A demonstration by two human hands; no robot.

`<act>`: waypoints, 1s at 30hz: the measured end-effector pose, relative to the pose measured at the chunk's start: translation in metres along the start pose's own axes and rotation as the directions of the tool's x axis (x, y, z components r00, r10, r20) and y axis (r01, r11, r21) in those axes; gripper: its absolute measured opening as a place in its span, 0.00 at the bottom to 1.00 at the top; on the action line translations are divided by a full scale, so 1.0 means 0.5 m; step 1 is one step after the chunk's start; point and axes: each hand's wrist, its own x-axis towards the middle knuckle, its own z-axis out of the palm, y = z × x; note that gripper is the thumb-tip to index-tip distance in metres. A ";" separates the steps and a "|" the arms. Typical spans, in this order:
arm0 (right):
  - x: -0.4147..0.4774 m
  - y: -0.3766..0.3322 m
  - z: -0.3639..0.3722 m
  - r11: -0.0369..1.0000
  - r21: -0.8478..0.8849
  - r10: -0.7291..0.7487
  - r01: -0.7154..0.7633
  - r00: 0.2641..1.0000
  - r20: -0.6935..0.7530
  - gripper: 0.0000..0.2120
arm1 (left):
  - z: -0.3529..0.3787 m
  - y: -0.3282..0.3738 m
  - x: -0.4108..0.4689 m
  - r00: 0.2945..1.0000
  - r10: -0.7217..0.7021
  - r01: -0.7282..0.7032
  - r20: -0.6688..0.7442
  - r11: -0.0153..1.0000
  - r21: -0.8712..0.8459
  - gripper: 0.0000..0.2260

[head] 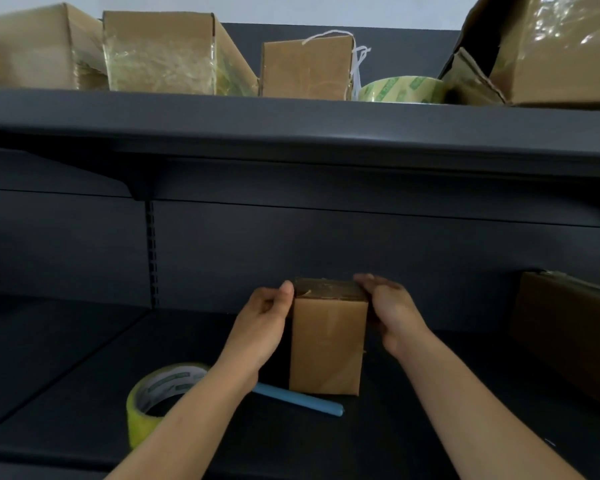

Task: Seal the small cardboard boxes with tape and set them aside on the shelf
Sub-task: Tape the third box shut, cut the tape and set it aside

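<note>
Where the lower shelf (66,375) comes nearest: a tape roll (168,380), clear with green print, stands tilted on its edge, partly behind the left forearm.
Blue rod (302,400): it lies flat just in front of the small cardboard box (326,348); whether it is a knife or a pen cannot be told.
Left hand (267,317): the thumb presses on the box's upper left corner and the other fingers curl in by the left wall, so it grasps the box from that side.
Right hand (392,313): the fingers wrap over the top right edge and grasp it.
Box position: it stands upright on the lower shelf, between the two hands; a glossy strip seems to cross its top.
Step in hand: probably rubbing down tape at the top edges, with the seal nearly made.
Next move: likely lifting the box away to its place, which calls for an even squeeze from both sides and, if it goes up, clearance past the lip of the upper shelf (291,133).
Brown carton (568,334): it sits at the right and is cut off by the frame.
Upper shelf load: taped boxes (160,53) stand in a row, then a white string (359,60), a second tape roll (402,90) and a crumpled large carton (551,50).
Hidden: the box's far face and bottom seam, and the left fingertips.
</note>
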 end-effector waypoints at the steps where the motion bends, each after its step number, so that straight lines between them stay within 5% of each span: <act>1: 0.004 -0.008 0.001 0.998 -0.017 -0.052 0.052 0.999 -0.004 0.11 | -0.004 0.005 0.001 1.000 0.005 -0.005 -0.009 1.000 -0.003 0.13; 6: 0.003 -0.057 0.023 0.942 -0.163 -0.288 0.292 0.956 0.053 0.11 | -0.028 0.023 0.015 0.998 0.044 -0.043 -0.043 0.999 0.011 0.10; 10: -0.016 -0.081 0.058 0.871 -0.217 -0.415 0.441 0.896 0.157 0.11 | -0.057 0.034 0.024 0.997 0.058 -0.057 -0.059 0.998 0.027 0.18; 19: -0.070 -0.050 0.170 0.677 -0.244 -0.588 0.695 0.709 0.388 0.07 | -0.155 0.031 0.002 0.992 0.056 -0.046 -0.116 0.995 0.089 0.09; 24: -0.102 0.002 0.221 0.648 -0.235 -0.503 0.725 0.638 0.583 0.06 | -0.210 0.001 -0.024 0.990 0.029 -0.007 -0.135 0.987 0.161 0.08; 30: -0.133 0.053 0.242 0.563 -0.326 -0.122 0.759 0.467 0.876 0.09 | -0.261 -0.058 -0.062 0.991 -0.006 0.037 -0.136 0.974 0.225 0.08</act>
